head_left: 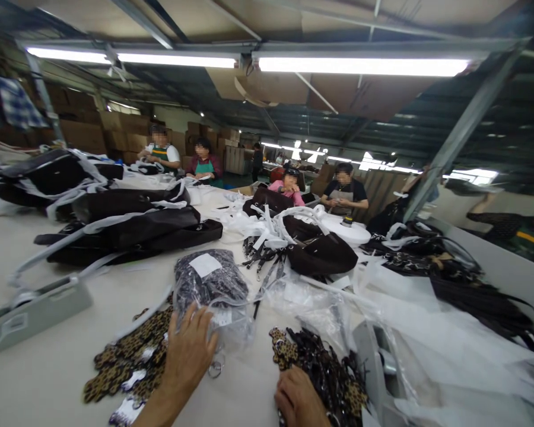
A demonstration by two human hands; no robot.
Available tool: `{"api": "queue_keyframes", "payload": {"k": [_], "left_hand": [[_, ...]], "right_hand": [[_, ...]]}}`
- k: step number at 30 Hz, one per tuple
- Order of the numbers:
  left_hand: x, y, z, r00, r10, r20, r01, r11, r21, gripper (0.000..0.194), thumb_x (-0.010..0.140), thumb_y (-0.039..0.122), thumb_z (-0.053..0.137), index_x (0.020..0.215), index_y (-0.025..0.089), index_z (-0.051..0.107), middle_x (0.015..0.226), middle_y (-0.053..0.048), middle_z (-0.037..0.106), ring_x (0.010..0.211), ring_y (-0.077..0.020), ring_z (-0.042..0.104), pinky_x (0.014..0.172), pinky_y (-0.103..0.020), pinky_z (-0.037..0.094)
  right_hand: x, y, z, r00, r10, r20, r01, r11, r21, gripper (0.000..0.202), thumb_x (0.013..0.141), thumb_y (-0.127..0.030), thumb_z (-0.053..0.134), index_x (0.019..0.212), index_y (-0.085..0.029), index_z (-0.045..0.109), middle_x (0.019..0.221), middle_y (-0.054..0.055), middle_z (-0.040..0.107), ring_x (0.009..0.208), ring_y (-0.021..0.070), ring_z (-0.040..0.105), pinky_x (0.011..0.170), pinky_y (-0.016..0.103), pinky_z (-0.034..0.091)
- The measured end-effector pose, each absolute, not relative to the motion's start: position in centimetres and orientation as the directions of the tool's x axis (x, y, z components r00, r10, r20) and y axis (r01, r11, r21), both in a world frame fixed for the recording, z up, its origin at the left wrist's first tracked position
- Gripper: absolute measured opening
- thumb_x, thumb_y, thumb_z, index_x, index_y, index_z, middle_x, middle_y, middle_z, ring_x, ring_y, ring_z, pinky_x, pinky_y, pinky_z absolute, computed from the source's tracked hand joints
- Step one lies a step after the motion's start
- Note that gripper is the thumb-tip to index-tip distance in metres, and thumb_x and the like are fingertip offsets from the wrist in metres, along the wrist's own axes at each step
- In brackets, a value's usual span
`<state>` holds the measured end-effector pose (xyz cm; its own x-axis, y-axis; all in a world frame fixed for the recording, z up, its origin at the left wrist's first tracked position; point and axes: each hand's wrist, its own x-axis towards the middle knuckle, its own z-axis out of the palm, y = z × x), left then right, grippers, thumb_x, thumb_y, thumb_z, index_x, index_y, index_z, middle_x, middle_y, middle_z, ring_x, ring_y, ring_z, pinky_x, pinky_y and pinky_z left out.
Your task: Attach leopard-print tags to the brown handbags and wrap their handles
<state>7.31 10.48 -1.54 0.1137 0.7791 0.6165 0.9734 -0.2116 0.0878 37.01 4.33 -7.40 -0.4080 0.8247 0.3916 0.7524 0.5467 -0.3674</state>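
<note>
My left hand [193, 344] lies with fingers spread on the near edge of a clear plastic bag [211, 281] full of dark items with a white label. Below and left of it is a pile of leopard-print pieces [129, 356]. My right hand [296, 394] has its fingers curled at the lower end of a small leopard-print piece [283, 349], beside a heap of dark straps [324, 367]. What its fingertips hold is hidden. A metal ring [216, 366] sits on the table between my hands.
Dark bags [133, 231] with white wrapping lie at left, another dark bag [323, 252] further back. Grey tape dispensers stand at left [35, 314] and right [378, 362]. Plastic sheets [449, 332] cover the right side. Several people sit across the table.
</note>
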Motion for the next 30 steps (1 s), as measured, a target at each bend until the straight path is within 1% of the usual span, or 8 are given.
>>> {"api": "queue_keyframes", "payload": {"k": [4, 7, 10, 15, 19, 24, 27, 30], "left_hand": [[9.4, 9.9, -1.7, 0.169, 0.771, 0.614, 0.962, -0.265, 0.068, 0.048, 0.084, 0.04, 0.062, 0.128, 0.02, 0.061, 0.148, -0.013, 0.047, 0.144, -0.0355, 0.028, 0.117, -0.062, 0.009], [9.3, 11.1, -3.9, 0.313, 0.762, 0.567, 0.935, -0.352, -0.044, 0.058, 0.083, 0.042, 0.064, 0.138, 0.029, 0.052, 0.153, -0.011, 0.041, 0.145, -0.0349, 0.026, 0.117, -0.063, 0.007], [8.0, 13.0, -5.8, 0.39, 0.744, 0.543, 0.915, -0.376, -0.142, 0.052, 0.088, 0.03, 0.059, 0.139, 0.033, 0.051, 0.152, -0.009, 0.042, 0.145, -0.0329, 0.027, 0.116, -0.063, 0.007], [5.2, 15.0, -5.8, 0.5, 0.709, 0.498, 0.865, -0.442, -0.239, 0.06, 0.089, 0.017, 0.05, 0.145, 0.038, 0.041, 0.156, -0.004, 0.036, 0.143, -0.0298, 0.031, 0.117, -0.061, 0.01], [2.6, 15.9, -4.9, 0.552, 0.701, 0.451, 0.834, -0.478, -0.277, 0.065, 0.09, 0.014, 0.046, 0.148, 0.041, 0.034, 0.156, -0.002, 0.035, 0.143, -0.0291, 0.032, 0.117, -0.061, 0.01], [0.1, 17.3, -5.2, 0.553, 0.702, 0.448, 0.832, -0.484, -0.27, 0.063, 0.092, 0.015, 0.041, 0.147, 0.044, 0.033, 0.155, 0.0, 0.038, 0.145, -0.0283, 0.029, 0.117, -0.061, 0.011], [-0.3, 17.9, -5.6, 0.555, 0.705, 0.441, 0.831, -0.49, -0.264, 0.062, 0.093, 0.015, 0.041, 0.147, 0.043, 0.033, 0.155, 0.0, 0.038, 0.145, -0.0284, 0.027, 0.117, -0.062, 0.01], [-0.1, 17.9, -5.5, 0.553, 0.721, 0.418, 0.833, -0.496, -0.247, 0.061, 0.094, 0.016, 0.042, 0.148, 0.042, 0.032, 0.156, -0.001, 0.037, 0.145, -0.0283, 0.027, 0.117, -0.062, 0.007]], "right_hand": [[36.7, 4.9, -2.4, -0.261, 0.961, 0.091, 0.762, 0.263, -0.592, 0.022, 0.089, -0.022, 0.051, 0.071, -0.018, 0.062, 0.075, 0.001, 0.066, 0.072, 0.0157, 0.061, 0.067, 0.025, 0.044], [37.4, 6.8, 1.7, -0.193, 0.975, 0.113, 0.719, 0.219, -0.659, 0.028, 0.093, -0.032, 0.048, 0.075, -0.019, 0.066, 0.075, 0.001, 0.067, 0.073, 0.0163, 0.061, 0.067, 0.025, 0.044], [39.5, 10.5, 4.4, -0.127, 0.955, 0.269, 0.773, 0.265, -0.576, 0.029, 0.094, -0.037, 0.047, 0.082, -0.021, 0.068, 0.082, 0.003, 0.07, 0.079, 0.0192, 0.064, 0.074, 0.029, 0.048], [44.9, 19.0, 5.5, -0.059, 0.846, 0.53, 0.931, 0.238, -0.275, 0.026, 0.089, -0.029, 0.05, 0.106, -0.017, 0.067, 0.108, 0.012, 0.069, 0.105, 0.0267, 0.061, 0.096, 0.041, 0.047], [48.7, 24.7, 5.0, 0.006, 0.85, 0.527, 0.971, 0.121, -0.207, 0.046, 0.079, -0.014, 0.056, 0.125, -0.013, 0.059, 0.129, 0.018, 0.059, 0.123, 0.0339, 0.049, 0.103, 0.05, 0.041], [52.5, 29.7, 3.5, 0.049, 0.886, 0.462, 0.988, 0.025, -0.151, 0.064, 0.07, -0.003, 0.057, 0.133, -0.017, 0.055, 0.143, 0.018, 0.048, 0.128, 0.0364, 0.044, 0.098, 0.049, 0.045], [54.1, 32.3, 2.4, 0.047, 0.909, 0.414, 0.988, 0.02, -0.155, 0.062, 0.068, -0.006, 0.063, 0.128, -0.019, 0.061, 0.141, 0.017, 0.051, 0.124, 0.0355, 0.048, 0.095, 0.046, 0.047], [54.8, 34.2, 1.6, 0.047, 0.924, 0.38, 0.981, 0.029, -0.191, 0.045, 0.068, -0.013, 0.069, 0.112, -0.019, 0.069, 0.123, 0.015, 0.064, 0.113, 0.0303, 0.056, 0.092, 0.039, 0.046]]}}
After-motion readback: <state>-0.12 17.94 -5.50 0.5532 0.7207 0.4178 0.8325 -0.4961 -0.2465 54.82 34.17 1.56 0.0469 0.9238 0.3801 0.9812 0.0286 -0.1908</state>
